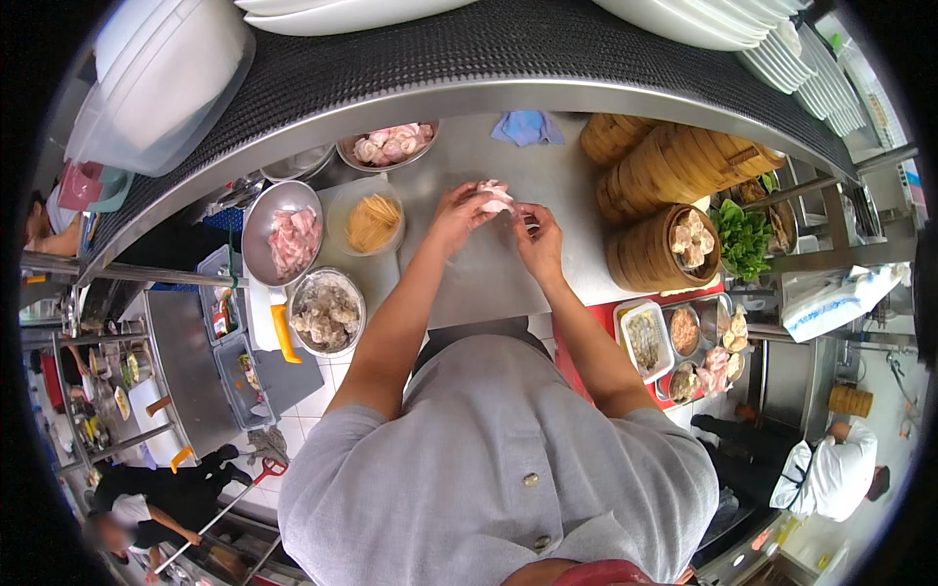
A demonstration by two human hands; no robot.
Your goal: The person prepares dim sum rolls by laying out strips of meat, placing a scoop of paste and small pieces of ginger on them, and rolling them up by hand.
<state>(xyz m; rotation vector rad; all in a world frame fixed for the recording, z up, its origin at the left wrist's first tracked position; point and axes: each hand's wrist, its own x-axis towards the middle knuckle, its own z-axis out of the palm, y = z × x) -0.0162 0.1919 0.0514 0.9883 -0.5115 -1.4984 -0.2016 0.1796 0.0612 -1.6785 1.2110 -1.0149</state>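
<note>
Over the steel worktop (469,278), my left hand (458,212) holds a folded piece of pale raw meat (496,196) between its fingers. Close to the meat's right side is my right hand (538,231), its fingertips bent together; whether they pinch a thin stick or nothing is too small to tell. To the left, wooden picks (373,223) lie in a round plastic tub. Beside it are a steel bowl of sliced raw meat (295,242) and a bowl of grey, coated raw pieces (328,315). Another metal bowl of raw meat (392,143) stands farther back.
Bamboo steamers (652,253) stand at the right, one holding dumplings (692,239). Nearby are leafy greens (739,238) and a white tub of shrimp (646,340). A blue cloth (526,127) lies at the back. A shelf edge (513,91) spans overhead. People stand at both sides.
</note>
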